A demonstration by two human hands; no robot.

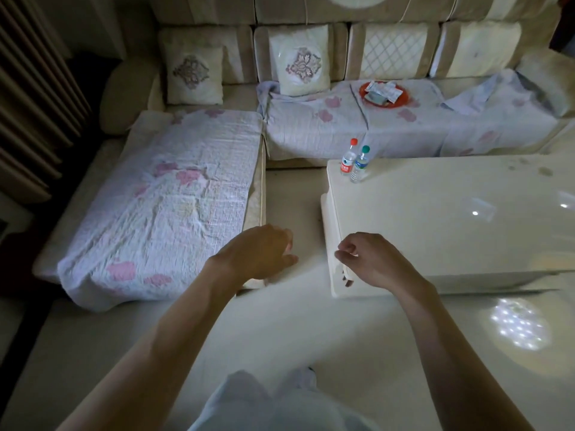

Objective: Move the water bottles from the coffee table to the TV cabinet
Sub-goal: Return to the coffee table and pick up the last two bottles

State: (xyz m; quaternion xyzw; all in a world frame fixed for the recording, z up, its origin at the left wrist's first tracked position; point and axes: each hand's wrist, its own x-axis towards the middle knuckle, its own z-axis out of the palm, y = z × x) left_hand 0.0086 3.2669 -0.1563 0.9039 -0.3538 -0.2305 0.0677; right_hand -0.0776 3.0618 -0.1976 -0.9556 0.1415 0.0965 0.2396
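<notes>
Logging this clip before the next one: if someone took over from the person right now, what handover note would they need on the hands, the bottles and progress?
Left hand: empty, fingers loosely curled, over the floor gap between sofa and table.
Right hand: empty, half-curled, at the coffee table near corner.
Red-capped bottle and green-capped bottle: upright, side by side at the table's far left corner.
Done: nothing moved yet.
Left: carry both bottles to the TV cabinet, which is out of view.

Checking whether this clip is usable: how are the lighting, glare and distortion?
Head view: dim overall; bright speckled glare on the floor and small glints on the coffee table; wide-angle bending at the edges; both water bottles stay legible; left hand and right hand slightly soft.
</notes>
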